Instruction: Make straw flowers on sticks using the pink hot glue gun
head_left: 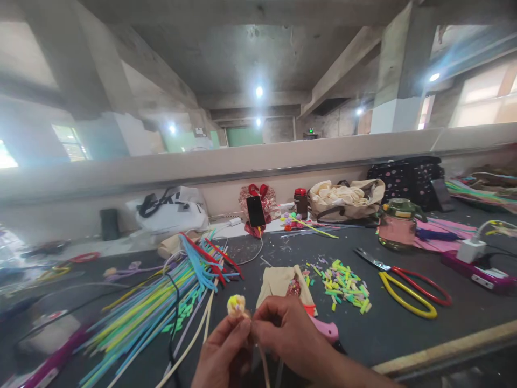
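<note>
Fuzzy yellow tuft (236,304) on a pale stem (265,374), pinched between left hand (220,353) and right hand (288,331)
Both clamp just under it, seemingly mid-twist; next needs a steady grip. Coloured strips (153,307) left of the hands, scissors (407,288) right

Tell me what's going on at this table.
A person's left hand and right hand pinch a small yellow puff between their fingers, just above the dark table. Long coloured strips lie fanned out to the left; cut coloured bits and scissors lie to the right. A phone leans at the back, cable attached.
</note>
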`<state>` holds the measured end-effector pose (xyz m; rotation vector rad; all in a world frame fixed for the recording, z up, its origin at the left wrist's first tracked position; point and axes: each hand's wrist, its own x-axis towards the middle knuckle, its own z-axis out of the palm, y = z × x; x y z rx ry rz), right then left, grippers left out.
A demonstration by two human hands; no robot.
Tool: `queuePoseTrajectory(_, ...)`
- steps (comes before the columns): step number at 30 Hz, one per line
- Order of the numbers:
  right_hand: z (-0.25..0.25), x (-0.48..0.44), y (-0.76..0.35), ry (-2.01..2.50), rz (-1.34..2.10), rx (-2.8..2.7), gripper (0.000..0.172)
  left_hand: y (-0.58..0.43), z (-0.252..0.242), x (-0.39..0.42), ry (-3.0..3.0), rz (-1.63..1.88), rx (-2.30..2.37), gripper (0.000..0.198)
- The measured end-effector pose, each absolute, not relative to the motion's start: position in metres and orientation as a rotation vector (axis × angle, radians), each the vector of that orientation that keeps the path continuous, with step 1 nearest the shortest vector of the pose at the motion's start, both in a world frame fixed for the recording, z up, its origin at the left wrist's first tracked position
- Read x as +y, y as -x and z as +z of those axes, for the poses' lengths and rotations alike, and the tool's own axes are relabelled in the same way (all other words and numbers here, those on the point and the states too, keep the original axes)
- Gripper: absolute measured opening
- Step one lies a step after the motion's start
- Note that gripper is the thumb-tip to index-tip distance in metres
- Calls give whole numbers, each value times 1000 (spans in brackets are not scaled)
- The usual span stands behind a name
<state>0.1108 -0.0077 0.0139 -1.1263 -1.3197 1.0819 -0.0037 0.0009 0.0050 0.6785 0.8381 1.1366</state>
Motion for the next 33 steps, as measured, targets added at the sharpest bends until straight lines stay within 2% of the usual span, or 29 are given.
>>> queuePoseTrajectory(4,16,-18,-126,1129,992,-1508,17,9,9,0,-637,1183,895,28)
queuePoseTrajectory(7,15,-24,-161,1251,545,-1741,21,18,9,1,-674,1195,876,24)
queuePoseTrajectory(10,10,-28,-200,1533,326,-1799,27,24,11,0,-707,1169,876,26)
queuePoseTrajectory(14,1,-31,-219,1710,246,-1907,14,23,10,0,-661,1204,864,22)
queuePoseTrajectory(18,-7,-31,-204,1848,47,-2092,24,23,4,2,-654,1186,850,23)
queuePoseTrajectory(20,-9,-29,-199,1873,12,-2139,27,24,3,2,-700,1181,849,20)
queuePoseTrajectory(26,-12,-24,-205,1827,92,-2102,15,10,15,11,-824,1068,789,13)
queuePoseTrajectory(29,-14,-26,-211,1803,129,-2079,16,-13,13,34,-860,860,845,11)
queuePoseTrajectory(33,-17,-28,-214,1775,185,-2080,20,-40,-1,63,-909,805,929,6)
